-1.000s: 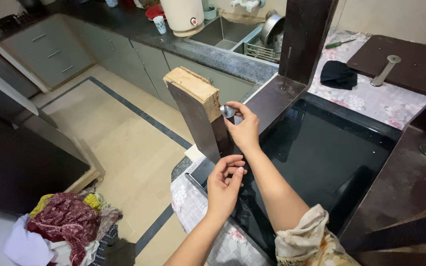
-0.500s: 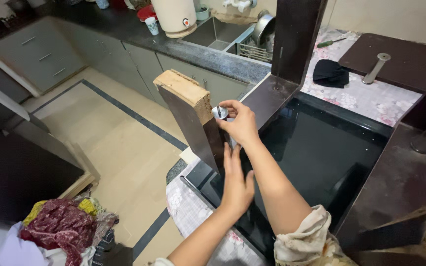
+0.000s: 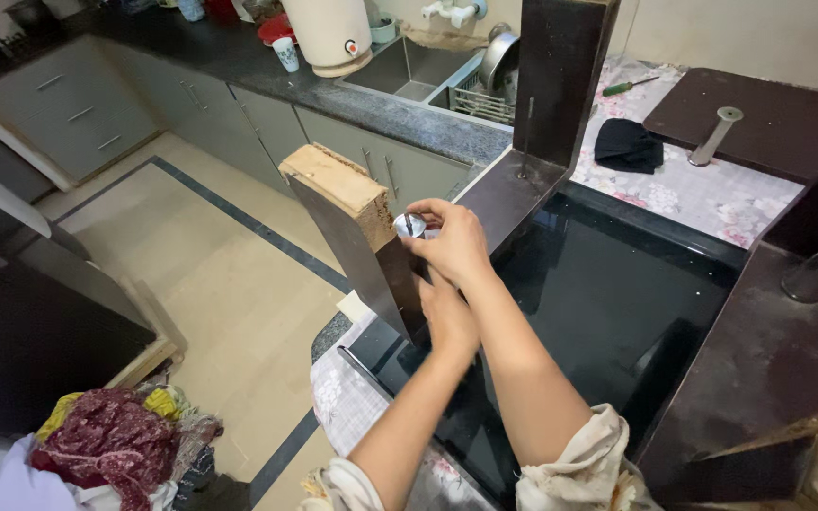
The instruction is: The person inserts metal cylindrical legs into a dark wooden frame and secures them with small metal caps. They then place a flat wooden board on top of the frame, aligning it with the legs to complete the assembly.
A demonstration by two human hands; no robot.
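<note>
The round metal fitting (image 3: 409, 225) sits against the upper face of the dark board (image 3: 357, 248), just below its raw wooden end. The board stands tilted on the edge of the black glass top (image 3: 617, 312). The right hand (image 3: 452, 241) is closed around the fitting, fingertips pinching its rim. The left hand (image 3: 447, 317) lies lower, pressed against the board's side; its fingers are hidden, so I cannot tell whether they grip or merely brace.

Judgement: fitting is being seated and is not yet fixed; no tool is in hand. A second metal leg (image 3: 717, 137) lies on a dark panel (image 3: 778, 118) well apart, with a screwdriver (image 3: 629, 87) on the floral cloth (image 3: 702, 194), unused.
</note>
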